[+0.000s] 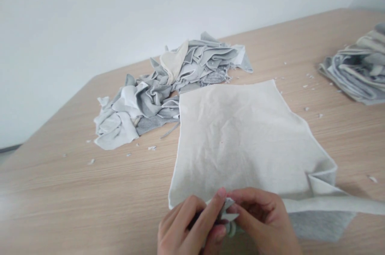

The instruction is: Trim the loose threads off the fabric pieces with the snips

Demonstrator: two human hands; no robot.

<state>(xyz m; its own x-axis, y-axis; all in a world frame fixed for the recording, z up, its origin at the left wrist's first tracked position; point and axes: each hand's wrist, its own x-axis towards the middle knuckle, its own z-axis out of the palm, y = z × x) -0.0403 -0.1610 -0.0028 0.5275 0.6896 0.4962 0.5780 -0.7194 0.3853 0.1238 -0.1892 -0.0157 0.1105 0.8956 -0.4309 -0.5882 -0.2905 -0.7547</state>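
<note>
Close together at the bottom of the head view, my left hand [192, 223] and my right hand [261, 219] pinch a small bunched bit of grey-white fabric [230, 217]. Both hands are closed, with fingertips nearly meeting over it. Much of that fabric is hidden behind the fingers. Just beyond them a large beige cloth panel [240, 134] with pale stitched edges lies spread on the table, slightly wrinkled. Its right near corner is folded over, and a strip runs off to the right. Grey fabric [321, 223] shows beneath that strip, beside my right hand.
A long heap of grey, white and beige fabric pieces [150, 98] lies at the back left of the wood-look table [90, 199]. A stack of folded fabric [361, 66] sits at the right edge. Small white scraps are scattered about. A white wall [105, 14] stands behind.
</note>
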